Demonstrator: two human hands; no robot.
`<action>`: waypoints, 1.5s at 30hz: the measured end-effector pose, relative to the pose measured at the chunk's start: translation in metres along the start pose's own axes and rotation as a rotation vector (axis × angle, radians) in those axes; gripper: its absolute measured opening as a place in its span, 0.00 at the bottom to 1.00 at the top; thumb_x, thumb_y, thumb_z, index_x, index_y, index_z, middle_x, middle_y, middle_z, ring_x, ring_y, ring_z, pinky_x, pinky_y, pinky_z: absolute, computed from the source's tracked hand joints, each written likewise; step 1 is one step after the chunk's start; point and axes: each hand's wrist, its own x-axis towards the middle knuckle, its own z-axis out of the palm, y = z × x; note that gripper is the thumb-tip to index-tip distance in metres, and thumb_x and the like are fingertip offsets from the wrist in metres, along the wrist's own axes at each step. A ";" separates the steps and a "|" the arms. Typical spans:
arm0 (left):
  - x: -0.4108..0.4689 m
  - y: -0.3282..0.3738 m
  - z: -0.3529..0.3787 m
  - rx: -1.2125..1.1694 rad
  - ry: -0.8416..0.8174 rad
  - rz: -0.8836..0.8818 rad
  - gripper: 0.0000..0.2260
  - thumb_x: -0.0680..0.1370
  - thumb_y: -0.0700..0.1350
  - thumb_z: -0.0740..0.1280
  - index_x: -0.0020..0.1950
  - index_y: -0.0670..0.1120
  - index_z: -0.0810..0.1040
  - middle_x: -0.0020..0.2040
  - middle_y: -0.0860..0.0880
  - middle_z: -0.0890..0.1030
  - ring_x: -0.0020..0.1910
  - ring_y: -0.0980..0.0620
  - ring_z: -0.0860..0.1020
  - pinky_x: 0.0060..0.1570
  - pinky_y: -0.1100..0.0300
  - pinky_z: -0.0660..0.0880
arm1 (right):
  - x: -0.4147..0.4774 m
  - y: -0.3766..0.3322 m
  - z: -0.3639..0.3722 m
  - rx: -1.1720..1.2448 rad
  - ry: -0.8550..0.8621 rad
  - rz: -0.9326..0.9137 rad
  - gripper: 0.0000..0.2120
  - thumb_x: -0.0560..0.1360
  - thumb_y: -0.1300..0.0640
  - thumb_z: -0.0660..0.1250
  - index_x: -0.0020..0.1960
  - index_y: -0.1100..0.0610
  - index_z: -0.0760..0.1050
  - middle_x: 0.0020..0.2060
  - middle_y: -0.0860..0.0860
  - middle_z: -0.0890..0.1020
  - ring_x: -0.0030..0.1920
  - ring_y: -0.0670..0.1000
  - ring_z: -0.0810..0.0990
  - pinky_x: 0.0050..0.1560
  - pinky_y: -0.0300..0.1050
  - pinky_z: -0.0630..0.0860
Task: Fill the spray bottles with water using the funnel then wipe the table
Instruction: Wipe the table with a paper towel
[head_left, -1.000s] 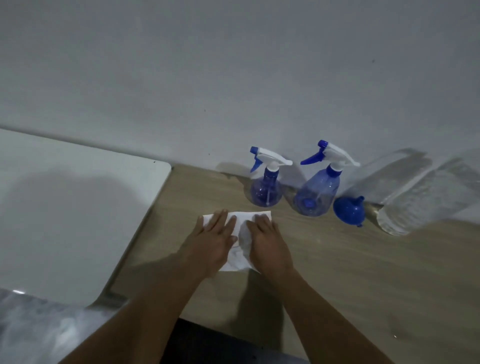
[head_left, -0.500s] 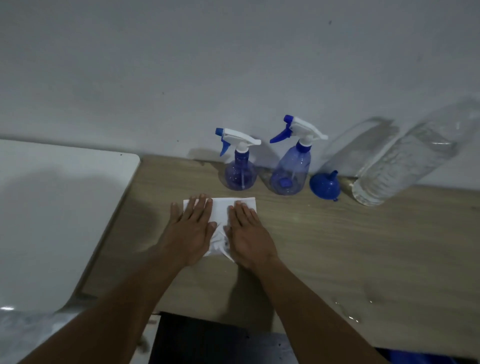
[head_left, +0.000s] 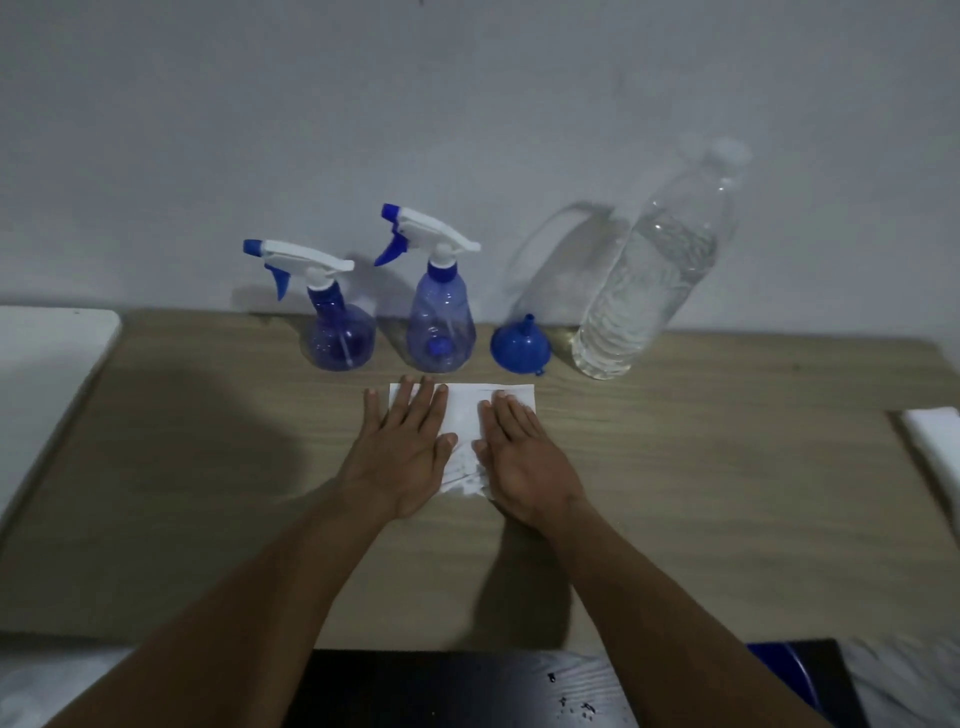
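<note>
On the wooden worktop (head_left: 727, 467), a squat blue plastic spray bottle (head_left: 337, 332) and a taller blue plastic spray bottle (head_left: 440, 322) stand capped. The left grip (head_left: 402, 452), fingers straight, presses a white paper towel (head_left: 467, 410) flat; the right grip (head_left: 524, 457) does likewise. Behind are an upturned blue plastic funnel (head_left: 521, 345) and a clear water bottle (head_left: 644, 280). Wiping looks to be the step; next, sweep the towel sideways under even pressure.

Wood-grain table (head_left: 727, 493), back edge at the wall. Row along the back, L to R: short spray bottle (head_left: 340, 338), taller spray bottle (head_left: 441, 322), blue funnel (head_left: 519, 345) mouth-down w/ spout up, clear water bottle (head_left: 649, 280), all near each other but apart. White tissue (head_left: 467, 410) lies flat just in front of the taller bottle and funnel, not touching them, near edge crumpled.
</note>
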 end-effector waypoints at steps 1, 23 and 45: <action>0.006 0.012 0.000 0.002 -0.004 0.006 0.34 0.77 0.60 0.30 0.81 0.46 0.41 0.81 0.46 0.42 0.80 0.44 0.41 0.76 0.36 0.43 | -0.005 0.011 -0.003 0.000 -0.002 0.009 0.28 0.87 0.48 0.44 0.81 0.62 0.46 0.81 0.60 0.48 0.82 0.56 0.44 0.81 0.49 0.40; 0.033 0.182 -0.001 -0.058 -0.020 0.053 0.29 0.83 0.59 0.39 0.80 0.46 0.38 0.81 0.47 0.38 0.79 0.45 0.36 0.76 0.38 0.39 | -0.098 0.141 -0.034 -0.008 0.024 0.127 0.28 0.86 0.50 0.43 0.80 0.66 0.50 0.80 0.65 0.53 0.81 0.59 0.47 0.77 0.45 0.36; -0.058 0.007 -0.010 0.043 -0.106 -0.002 0.28 0.83 0.60 0.38 0.80 0.49 0.37 0.81 0.52 0.38 0.79 0.42 0.36 0.69 0.27 0.37 | -0.056 -0.063 0.005 0.015 -0.017 0.221 0.31 0.86 0.51 0.49 0.81 0.66 0.42 0.80 0.67 0.46 0.81 0.62 0.42 0.77 0.50 0.35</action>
